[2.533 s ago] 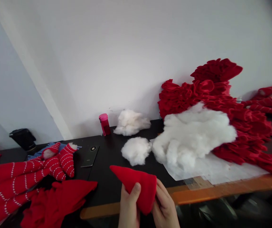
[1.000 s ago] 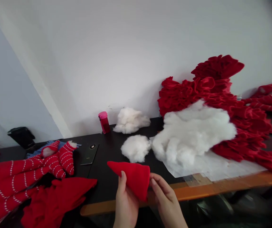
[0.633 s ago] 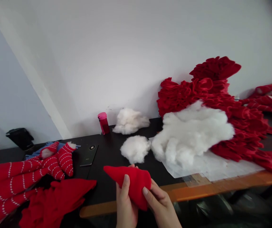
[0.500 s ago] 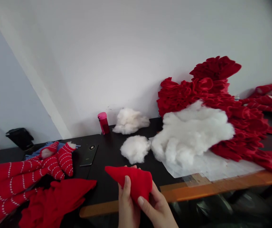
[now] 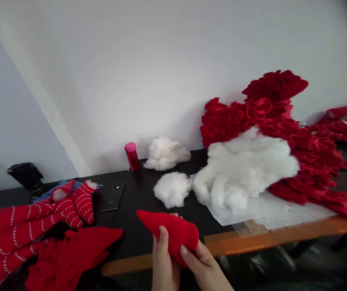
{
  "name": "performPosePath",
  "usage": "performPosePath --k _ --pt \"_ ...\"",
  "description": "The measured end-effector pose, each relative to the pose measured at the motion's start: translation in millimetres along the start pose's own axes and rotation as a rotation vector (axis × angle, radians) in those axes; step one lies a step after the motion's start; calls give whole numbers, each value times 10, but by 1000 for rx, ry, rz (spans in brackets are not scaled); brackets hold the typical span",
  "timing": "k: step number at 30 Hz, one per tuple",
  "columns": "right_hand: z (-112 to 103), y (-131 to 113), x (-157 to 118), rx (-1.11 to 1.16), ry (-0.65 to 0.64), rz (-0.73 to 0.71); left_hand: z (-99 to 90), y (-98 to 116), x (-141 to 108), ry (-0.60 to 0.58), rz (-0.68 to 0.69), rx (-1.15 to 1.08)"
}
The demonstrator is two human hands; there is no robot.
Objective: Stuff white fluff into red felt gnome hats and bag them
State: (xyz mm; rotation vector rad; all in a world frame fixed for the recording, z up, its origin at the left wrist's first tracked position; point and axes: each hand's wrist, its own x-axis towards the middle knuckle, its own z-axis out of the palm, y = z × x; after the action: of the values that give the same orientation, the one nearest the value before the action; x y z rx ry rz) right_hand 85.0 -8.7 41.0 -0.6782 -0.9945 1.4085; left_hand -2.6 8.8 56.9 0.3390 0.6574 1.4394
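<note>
Red fleece cone (image 5: 170, 236) gripped between curled fingers and thumbs of left hand (image 5: 165, 262) and right hand (image 5: 202, 264), white fluffy stuffing ball (image 5: 172, 190) just beyond them

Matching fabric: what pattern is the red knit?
The knit has white dashed stripes, best in head view.

Readable text: none. We can make out no words, numbers or brands anywhere.
Back of the phone (image 5: 112, 198): we see only a round camera ring, with no legible marks.
Pink-capped bottle (image 5: 132, 157): we can read nothing on it — any marking is too small to tell.
</note>
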Motion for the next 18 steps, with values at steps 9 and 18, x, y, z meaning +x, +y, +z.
performPosePath --k 9,18 --pt "-69 16 -8 -93 116 -71 -124 89 112 82 64 -7" --pt "-45 15 -30 -480 163 -379 -133 105 149 -3 -152 -335"
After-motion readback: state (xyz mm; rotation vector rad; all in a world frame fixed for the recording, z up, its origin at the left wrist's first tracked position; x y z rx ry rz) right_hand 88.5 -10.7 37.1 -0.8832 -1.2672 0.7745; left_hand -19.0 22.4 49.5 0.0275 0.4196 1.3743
